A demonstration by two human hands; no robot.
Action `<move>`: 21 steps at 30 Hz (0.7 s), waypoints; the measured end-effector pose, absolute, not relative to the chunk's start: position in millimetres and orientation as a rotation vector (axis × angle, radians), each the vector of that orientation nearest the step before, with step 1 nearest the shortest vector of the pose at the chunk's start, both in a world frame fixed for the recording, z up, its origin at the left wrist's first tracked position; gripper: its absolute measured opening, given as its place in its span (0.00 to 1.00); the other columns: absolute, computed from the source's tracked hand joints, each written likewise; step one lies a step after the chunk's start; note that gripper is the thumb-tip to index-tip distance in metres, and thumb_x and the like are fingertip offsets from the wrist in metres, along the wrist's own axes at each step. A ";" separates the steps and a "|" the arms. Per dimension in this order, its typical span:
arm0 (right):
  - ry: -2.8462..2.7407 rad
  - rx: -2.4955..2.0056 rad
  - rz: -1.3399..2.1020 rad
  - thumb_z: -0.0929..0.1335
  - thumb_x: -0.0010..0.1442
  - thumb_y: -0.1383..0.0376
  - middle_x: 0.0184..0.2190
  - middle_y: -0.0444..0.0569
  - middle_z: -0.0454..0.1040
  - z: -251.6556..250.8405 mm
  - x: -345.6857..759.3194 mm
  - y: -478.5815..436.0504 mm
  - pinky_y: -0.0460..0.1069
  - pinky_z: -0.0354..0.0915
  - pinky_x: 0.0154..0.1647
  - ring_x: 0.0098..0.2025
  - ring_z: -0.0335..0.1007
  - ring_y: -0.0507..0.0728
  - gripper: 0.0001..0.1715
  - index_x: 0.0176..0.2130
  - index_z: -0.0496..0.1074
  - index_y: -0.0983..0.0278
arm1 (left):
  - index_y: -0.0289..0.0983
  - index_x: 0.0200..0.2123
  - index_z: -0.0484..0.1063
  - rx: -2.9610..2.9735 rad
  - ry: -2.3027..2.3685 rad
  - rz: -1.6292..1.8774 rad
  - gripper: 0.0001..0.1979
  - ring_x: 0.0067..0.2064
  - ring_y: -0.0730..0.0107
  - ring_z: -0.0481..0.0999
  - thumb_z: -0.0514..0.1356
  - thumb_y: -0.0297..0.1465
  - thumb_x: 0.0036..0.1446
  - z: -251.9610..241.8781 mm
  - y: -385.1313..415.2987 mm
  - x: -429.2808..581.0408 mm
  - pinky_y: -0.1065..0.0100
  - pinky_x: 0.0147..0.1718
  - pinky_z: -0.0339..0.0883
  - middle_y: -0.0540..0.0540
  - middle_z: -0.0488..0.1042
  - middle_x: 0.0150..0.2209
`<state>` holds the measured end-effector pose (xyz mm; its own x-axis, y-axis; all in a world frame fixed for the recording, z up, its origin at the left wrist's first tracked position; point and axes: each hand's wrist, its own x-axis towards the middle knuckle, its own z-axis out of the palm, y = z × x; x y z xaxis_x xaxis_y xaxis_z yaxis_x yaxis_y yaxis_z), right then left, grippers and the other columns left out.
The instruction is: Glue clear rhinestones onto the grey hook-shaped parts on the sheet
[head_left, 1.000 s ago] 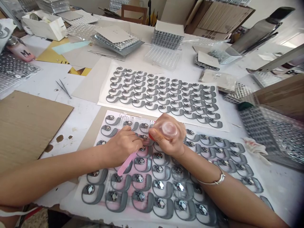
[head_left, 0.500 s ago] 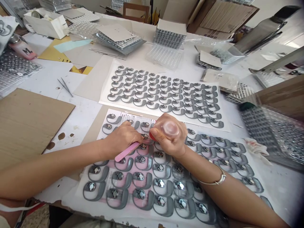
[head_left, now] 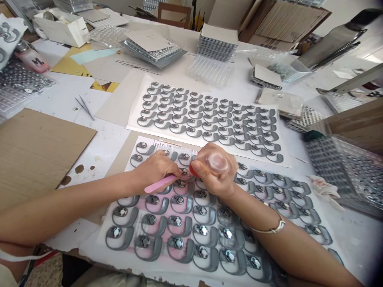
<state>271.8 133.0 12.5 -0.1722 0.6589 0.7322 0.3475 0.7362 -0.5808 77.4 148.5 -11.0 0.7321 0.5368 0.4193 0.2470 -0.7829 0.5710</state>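
In my left hand [head_left: 155,172] is a flat pink stick [head_left: 158,184], its rounded end pointing down and left. A small clear squeeze bottle [head_left: 216,161] with a red part is gripped in my right hand [head_left: 211,175], its round base turned up towards me. Both hands meet over the near sheet [head_left: 103,239], fingertips close together above one of the grey curved pieces [head_left: 178,204] laid out there in rows. Each piece carries a round, shiny, gem-like disc [head_left: 176,242]. The bottle's tip is hidden by my fingers.
Beyond lies a second white sheet [head_left: 133,122] with rows of similar grey pieces. Tweezers [head_left: 84,108] and a brown board [head_left: 44,147] are on the left. Clear trays [head_left: 217,46] stand at the back, more trays [head_left: 356,171] at the right, beside a crumpled tissue [head_left: 324,187].
The pink stick has tilted closer to level, its free end rising slightly. My right hand keeps its hold on the bottle. The whole view has shifted a little.
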 end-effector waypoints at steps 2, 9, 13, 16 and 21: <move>-1.783 -0.803 0.329 0.69 0.55 0.69 0.21 0.44 0.69 13.0 271.5 132.6 0.49 0.62 0.21 0.22 0.63 0.51 0.07 0.27 0.67 0.63 | 0.37 0.32 0.76 2.444 0.599 0.780 0.06 0.27 0.73 0.75 0.58 0.26 0.57 -9.9 148.9 77.6 0.67 0.35 0.61 0.51 0.79 0.28; -1.784 -0.823 0.311 0.70 0.56 0.68 0.21 0.44 0.69 11.8 270.8 131.5 0.49 0.63 0.22 0.23 0.64 0.51 0.07 0.27 0.68 0.63 | 0.39 0.31 0.77 2.374 0.609 0.747 0.05 0.28 0.73 0.75 0.61 0.28 0.57 -8.4 152.4 76.7 0.67 0.37 0.62 0.51 0.80 0.30; -1.778 -0.803 0.337 0.70 0.56 0.68 0.22 0.44 0.71 11.0 269.4 131.5 0.49 0.64 0.23 0.23 0.65 0.51 0.07 0.28 0.69 0.63 | 0.40 0.32 0.77 2.355 0.595 0.756 0.04 0.28 0.74 0.75 0.62 0.29 0.58 -11.0 154.2 74.7 0.68 0.38 0.63 0.53 0.80 0.30; -1.767 -0.817 0.340 0.70 0.56 0.67 0.22 0.44 0.71 11.7 268.5 131.6 0.49 0.64 0.22 0.23 0.65 0.51 0.07 0.28 0.69 0.63 | 0.40 0.32 0.77 2.399 0.597 0.756 0.05 0.29 0.73 0.76 0.61 0.29 0.59 -12.2 155.1 74.2 0.69 0.38 0.63 0.52 0.80 0.30; -1.771 -0.811 0.322 0.70 0.56 0.67 0.21 0.44 0.71 12.9 267.9 132.3 0.49 0.64 0.22 0.23 0.66 0.52 0.07 0.27 0.69 0.62 | 0.40 0.32 0.78 2.401 0.572 0.772 0.05 0.29 0.73 0.76 0.61 0.29 0.58 -10.5 155.8 74.6 0.70 0.37 0.66 0.52 0.80 0.30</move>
